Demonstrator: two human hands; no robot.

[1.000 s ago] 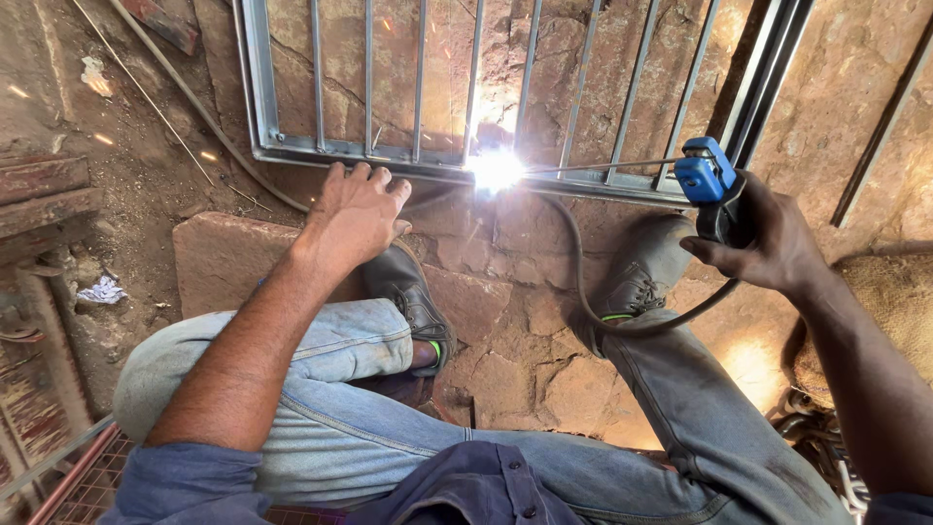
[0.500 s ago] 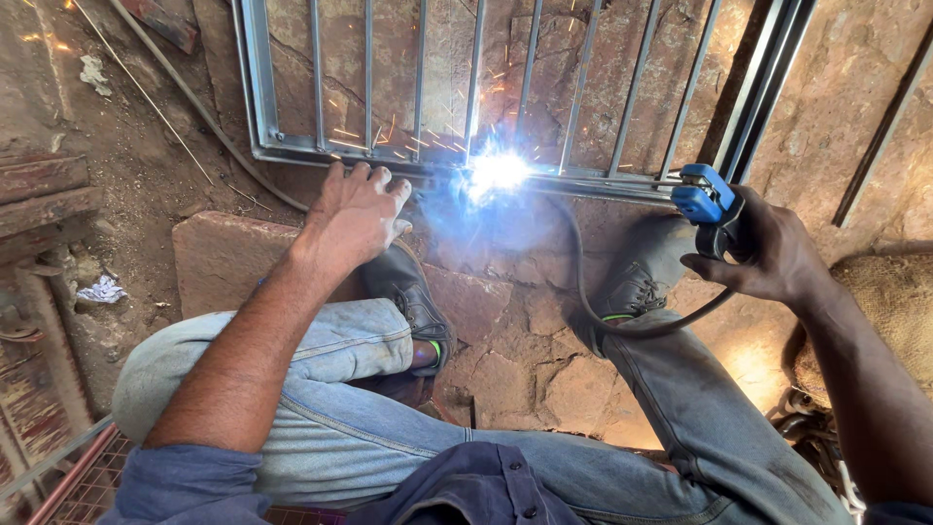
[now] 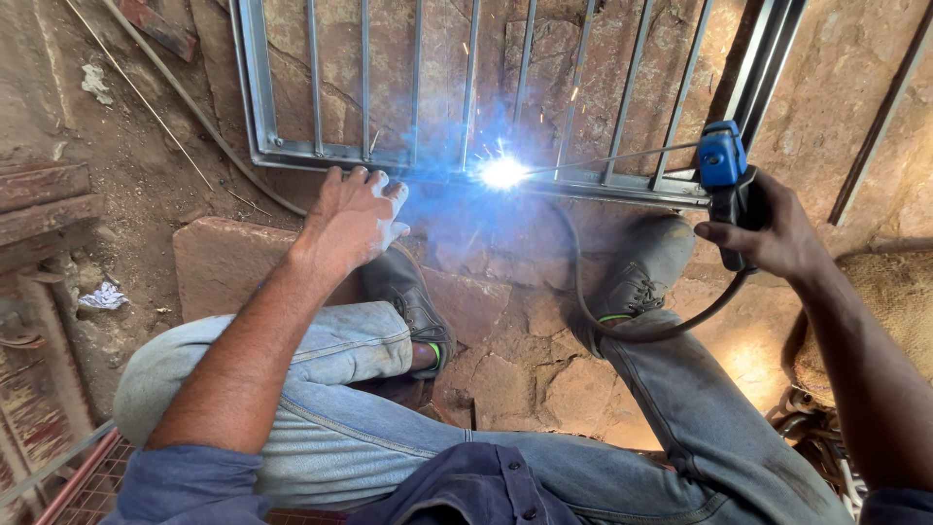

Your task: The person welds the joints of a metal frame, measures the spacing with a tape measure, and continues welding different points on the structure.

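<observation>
Lying between both hands [image 3: 355, 216] [image 3: 777, 233]: metal grille [image 3: 466, 170].

Both forearms are left bare, with dark blue sleeves rolled up above the elbows. The left hand [image 3: 352, 216] is smeared with pale dust across the knuckles and fingers, and no glove is worn on it or on the right hand [image 3: 768, 233]. Faded light blue jeans [image 3: 321, 389], marked with grime, are worn on the legs. A dark blue shirt front is seen at the lower edge. Worn dark grey shoes [image 3: 637, 272] with laces and green trim are worn on the feet.
</observation>
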